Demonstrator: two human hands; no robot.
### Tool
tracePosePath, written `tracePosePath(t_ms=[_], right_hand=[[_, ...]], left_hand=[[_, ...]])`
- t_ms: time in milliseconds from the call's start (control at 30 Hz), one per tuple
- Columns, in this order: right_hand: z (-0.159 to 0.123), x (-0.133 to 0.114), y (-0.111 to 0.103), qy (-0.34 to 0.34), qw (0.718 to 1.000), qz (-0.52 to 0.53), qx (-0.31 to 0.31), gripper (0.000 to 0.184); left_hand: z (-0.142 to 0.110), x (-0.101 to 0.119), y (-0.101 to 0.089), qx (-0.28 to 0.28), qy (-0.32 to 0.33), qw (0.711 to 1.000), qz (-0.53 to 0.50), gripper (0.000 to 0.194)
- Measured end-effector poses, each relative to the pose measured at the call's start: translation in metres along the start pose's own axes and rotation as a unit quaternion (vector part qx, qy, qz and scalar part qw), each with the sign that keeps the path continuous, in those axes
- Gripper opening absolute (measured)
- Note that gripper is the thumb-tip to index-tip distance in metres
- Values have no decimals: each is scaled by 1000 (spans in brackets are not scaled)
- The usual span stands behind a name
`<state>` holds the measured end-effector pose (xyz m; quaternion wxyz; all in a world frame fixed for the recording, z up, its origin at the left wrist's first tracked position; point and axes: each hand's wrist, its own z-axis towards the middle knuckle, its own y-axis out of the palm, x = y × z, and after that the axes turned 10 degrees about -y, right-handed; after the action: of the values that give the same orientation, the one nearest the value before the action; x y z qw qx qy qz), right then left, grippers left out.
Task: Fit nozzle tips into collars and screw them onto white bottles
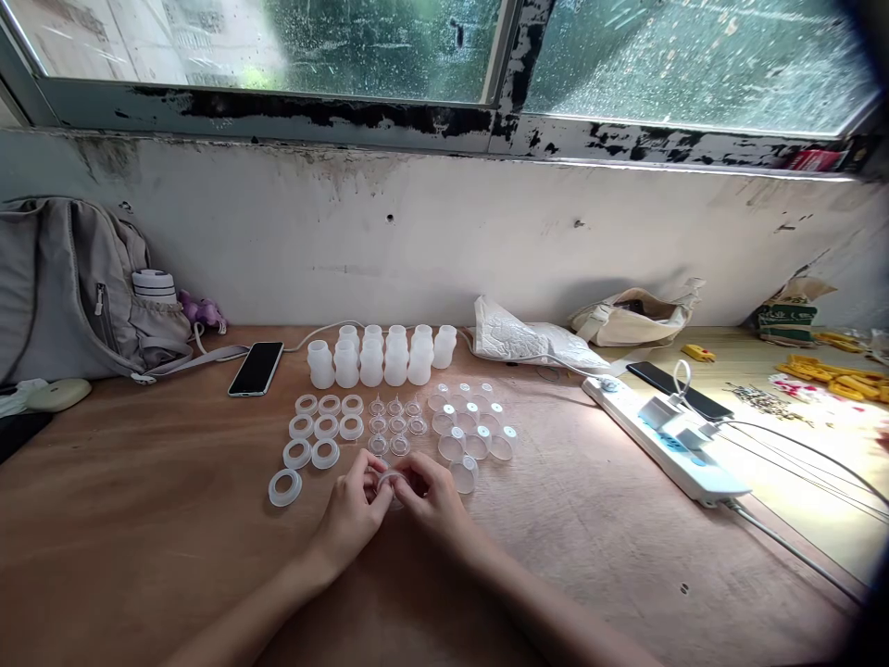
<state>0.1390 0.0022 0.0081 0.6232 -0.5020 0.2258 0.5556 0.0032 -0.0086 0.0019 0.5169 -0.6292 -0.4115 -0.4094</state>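
Note:
At the front middle of the table, my left hand (353, 511) and my right hand (431, 505) meet with bent fingers. Between their fingertips they pinch a translucent bottle ring (391, 474), mostly covered by the fingers; whether another part sits inside it I cannot tell. Left of my hands lie several white bottle rings (297, 453) in loose rows. Just beyond my fingertips are several small clear silicone nipples (377, 445). Several clear domed caps (464, 475) lie beside my right hand. Farther back, several frosted white bottles (371, 363) stand upright in a group.
A phone (256, 369) and a grey backpack (62, 287) are at the left. On the right lie a power strip (667, 440) with chargers and cables, and a second phone (677, 389). A white plastic package (520, 335) and a cream pouch (629, 320) rest by the wall.

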Motion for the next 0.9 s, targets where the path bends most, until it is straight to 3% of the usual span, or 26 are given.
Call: tracePosePath(t_ms=[167,267,367,433,700,900], right_hand=[[1,1,-1,7,1000,27,14,16],[2,1,-2,-7,1000,10,13,13],[2,1,-4,-6,1000,18,-3,16],[2,2,-5,-6,999,27,-21,17],[0,1,-2,-34,999,-17,-19,16],[2,11,-2,26,998,55,-17,16]], left_hand=[[2,0,1,3,-62,995,-81,21],[1,5,-4,11,-15,1000,-19,19],[1,10,-9,58,57,994,77,18],[1,11,-11,74,69,990,100,17],[0,7,-7,18,33,999,17,14],[10,-4,-6,-49,-48,994,-80,23]])
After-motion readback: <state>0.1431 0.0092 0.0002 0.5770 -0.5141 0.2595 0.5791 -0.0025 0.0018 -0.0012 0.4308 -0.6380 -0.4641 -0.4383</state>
